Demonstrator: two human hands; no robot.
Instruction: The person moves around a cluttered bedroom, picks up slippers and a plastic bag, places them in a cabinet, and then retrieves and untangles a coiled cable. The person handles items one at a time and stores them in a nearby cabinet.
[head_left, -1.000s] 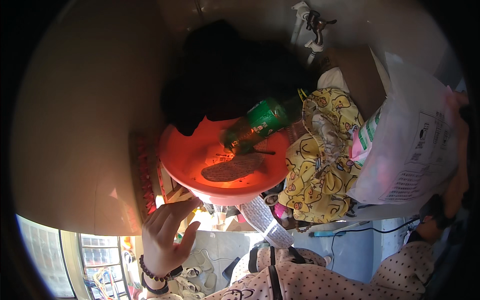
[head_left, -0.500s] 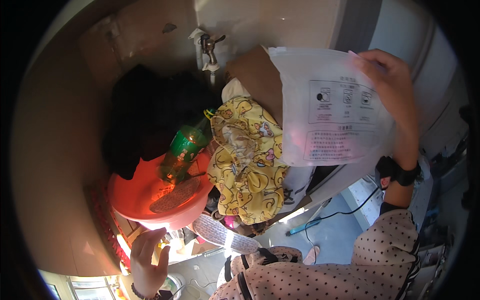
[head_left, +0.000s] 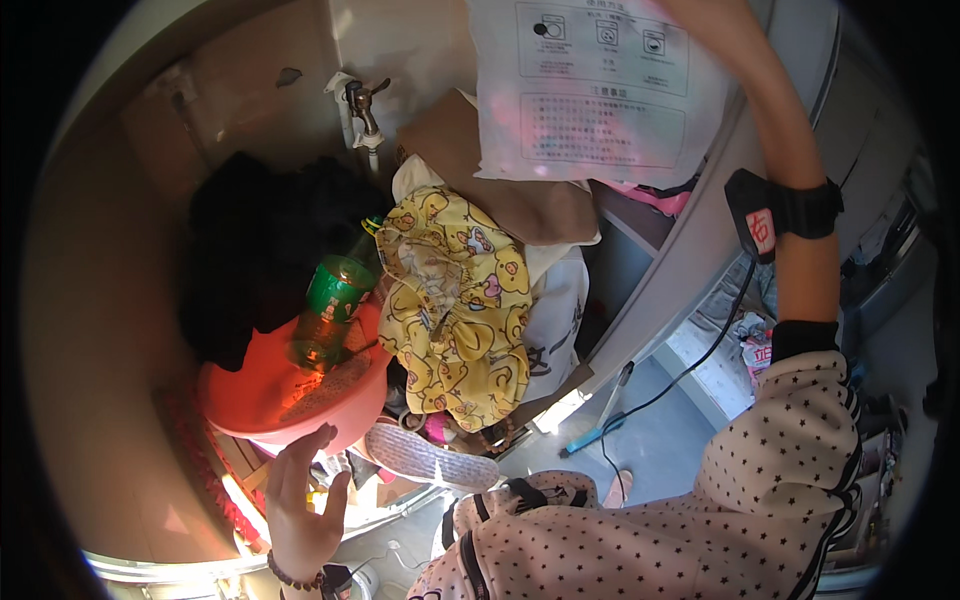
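Observation:
High at the upper edge, my right hand grips the top of a translucent plastic bag with printed washing diagrams and something pinkish inside; its fingers are partly cut off by the picture's edge. My left hand is raised low on the left, empty, with thumb and fingers apart, just in front of a coral-red basin. Leaning in that basin is a green-labelled plastic bottle. A yellow cartoon-print cloth with a gathered edge is bunched to the basin's right.
Black fabric is heaped behind the basin. A tap sticks out of the back wall. Brown paper or card and a white bag lie beyond the yellow cloth. One patterned slipper juts out in front. A dark cable hangs at right.
My right hand has lifted the bag up and slightly left, uncovering the brown material and a pink item on a shelf behind it. My left hand stays open, slightly higher. The view has shifted.

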